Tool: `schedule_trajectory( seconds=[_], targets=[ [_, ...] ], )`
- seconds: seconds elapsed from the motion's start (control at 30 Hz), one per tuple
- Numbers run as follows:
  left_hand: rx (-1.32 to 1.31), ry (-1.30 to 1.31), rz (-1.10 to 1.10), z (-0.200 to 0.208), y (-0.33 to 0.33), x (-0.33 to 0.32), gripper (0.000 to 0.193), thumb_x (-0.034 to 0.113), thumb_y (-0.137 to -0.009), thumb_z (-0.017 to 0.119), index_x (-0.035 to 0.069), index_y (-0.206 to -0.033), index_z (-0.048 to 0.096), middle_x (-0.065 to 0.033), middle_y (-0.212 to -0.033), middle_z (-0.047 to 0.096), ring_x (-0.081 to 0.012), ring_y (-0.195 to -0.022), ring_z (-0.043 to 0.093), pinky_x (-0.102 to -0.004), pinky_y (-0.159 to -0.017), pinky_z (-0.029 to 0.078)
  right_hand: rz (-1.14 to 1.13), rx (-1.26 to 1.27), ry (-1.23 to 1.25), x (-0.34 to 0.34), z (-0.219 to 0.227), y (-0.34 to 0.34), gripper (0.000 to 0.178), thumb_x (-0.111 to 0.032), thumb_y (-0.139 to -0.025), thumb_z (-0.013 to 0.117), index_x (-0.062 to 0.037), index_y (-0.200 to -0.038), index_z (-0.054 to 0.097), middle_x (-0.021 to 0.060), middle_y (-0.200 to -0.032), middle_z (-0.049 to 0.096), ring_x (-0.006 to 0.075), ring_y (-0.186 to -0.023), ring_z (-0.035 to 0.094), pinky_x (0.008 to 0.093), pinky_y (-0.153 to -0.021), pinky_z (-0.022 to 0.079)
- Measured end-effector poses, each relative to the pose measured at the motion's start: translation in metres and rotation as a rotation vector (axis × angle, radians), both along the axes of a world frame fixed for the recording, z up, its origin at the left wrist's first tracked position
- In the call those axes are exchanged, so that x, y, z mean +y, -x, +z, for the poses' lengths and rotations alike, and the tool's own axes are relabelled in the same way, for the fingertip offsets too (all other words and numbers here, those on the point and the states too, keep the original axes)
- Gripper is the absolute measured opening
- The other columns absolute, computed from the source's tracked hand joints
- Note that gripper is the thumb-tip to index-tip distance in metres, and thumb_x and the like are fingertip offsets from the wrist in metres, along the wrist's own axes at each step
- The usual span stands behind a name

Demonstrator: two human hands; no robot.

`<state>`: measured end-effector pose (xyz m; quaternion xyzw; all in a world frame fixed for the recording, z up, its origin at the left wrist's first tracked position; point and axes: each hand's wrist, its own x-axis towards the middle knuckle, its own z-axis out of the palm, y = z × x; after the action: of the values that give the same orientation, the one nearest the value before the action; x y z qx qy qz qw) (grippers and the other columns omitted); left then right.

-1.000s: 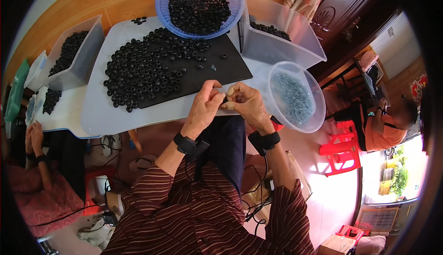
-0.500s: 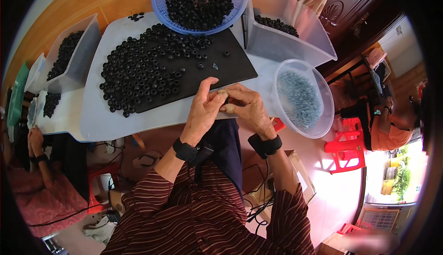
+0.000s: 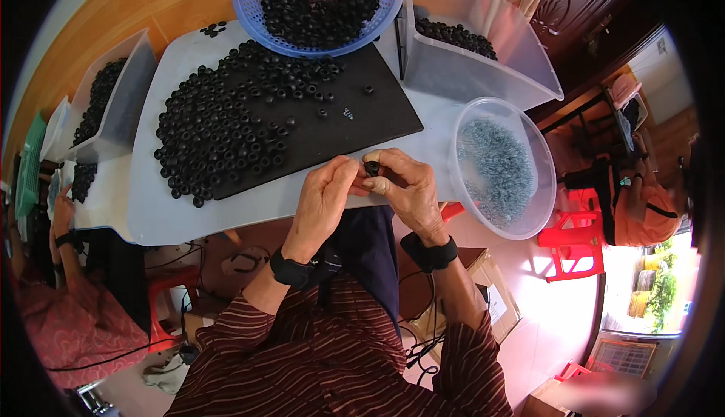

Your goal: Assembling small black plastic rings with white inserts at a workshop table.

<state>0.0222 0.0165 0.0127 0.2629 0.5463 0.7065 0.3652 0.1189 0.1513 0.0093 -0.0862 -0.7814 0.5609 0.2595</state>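
Holding a small black ring piece (image 3: 371, 168) between the thumb and forefinger of the right hand (image 3: 408, 190), closed to a pinch just in front of the black board's (image 3: 377, 115) near edge. Bringing the left hand (image 3: 323, 194) in close beside it, also in front of the board, fingers curled and thumb drawn to forefinger (cannot tell whether on anything, the tips being partly hidden). On the board's left part, and past its left edge onto the pale table (image 3: 434, 119), a loose heap of similar black pieces (image 3: 226, 123). Toward the board's right end, a few tiny pale bits (image 3: 347, 113). At its far edge, a blue basket (image 3: 245, 9) of black pieces; beyond its right far corner, a clear bin (image 3: 468, 77) with more. Right of the board, a clear bowl (image 3: 545, 164) of small bluish bits (image 3: 496, 168).
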Motion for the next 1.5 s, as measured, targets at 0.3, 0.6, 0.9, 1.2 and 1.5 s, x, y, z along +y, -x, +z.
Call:
schedule_trajectory(
  seconds=[0.3, 0.6, 0.9, 1.2, 1.5],
  targets=[
    [0.103, 0.12, 0.0, 0.002, 0.004, 0.004, 0.031, 0.023, -0.097, 0.051, -0.004, -0.088, 0.063, -0.0022, -0.073, 0.063, -0.0085, -0.074, 0.059, -0.0211, -0.064, 0.044, -0.019, 0.033, 0.015, -0.002, -0.001, 0.003, 0.031, 0.001, -0.071, 0.072, 0.0034, -0.101, 0.065, 0.0086, -0.091, 0.064, 0.0154, -0.075, 0.058, 0.0277, -0.071, 0.05],
    [0.755, -0.077, 0.209, 0.013, -0.005, 0.007, 0.034, -0.003, -0.078, 0.062, 0.004, -0.111, 0.059, -0.0099, -0.097, 0.06, -0.0233, -0.089, 0.06, -0.0294, -0.076, 0.05, 0.089, -0.039, 0.417, 0.003, 0.004, -0.008, 0.025, -0.005, -0.079, 0.073, 0.0005, -0.102, 0.067, 0.0015, -0.092, 0.064, 0.0093, -0.082, 0.059, 0.0235, -0.073, 0.049],
    [0.664, -0.161, -0.04, 0.015, -0.004, 0.003, 0.037, -0.008, -0.074, 0.064, 0.002, -0.109, 0.06, -0.0086, -0.1, 0.061, -0.0215, -0.084, 0.062, -0.0299, -0.073, 0.051, 0.44, -0.022, 1.054, 0.012, -0.003, -0.023, 0.032, -0.016, -0.081, 0.075, 0.0012, -0.106, 0.066, 0.0041, -0.095, 0.065, 0.0127, -0.081, 0.061, 0.0255, -0.076, 0.051],
    [0.642, -0.2, -0.088, 0.013, -0.005, -0.002, 0.035, -0.008, -0.077, 0.061, 0.002, -0.11, 0.064, -0.0107, -0.111, 0.059, -0.0246, -0.097, 0.06, -0.0322, -0.081, 0.052, 0.464, -0.203, 0.937, 0.024, 0.003, -0.025, 0.047, -0.022, -0.075, 0.08, 0.0034, -0.11, 0.065, 0.0078, -0.093, 0.067, 0.0147, -0.081, 0.063, 0.0262, -0.077, 0.052],
    [0.722, -0.272, -0.172, 0.004, 0.006, 0.0, 0.029, -0.007, -0.079, 0.059, -0.004, -0.108, 0.063, -0.0132, -0.118, 0.058, -0.0257, -0.097, 0.061, -0.0308, -0.08, 0.053, 0.508, -0.369, 0.851, 0.037, 0.009, -0.021, 0.036, -0.011, -0.074, 0.079, 0.0053, -0.103, 0.066, 0.0107, -0.087, 0.068, 0.0167, -0.075, 0.066, 0.0268, -0.074, 0.053]
  ],
)
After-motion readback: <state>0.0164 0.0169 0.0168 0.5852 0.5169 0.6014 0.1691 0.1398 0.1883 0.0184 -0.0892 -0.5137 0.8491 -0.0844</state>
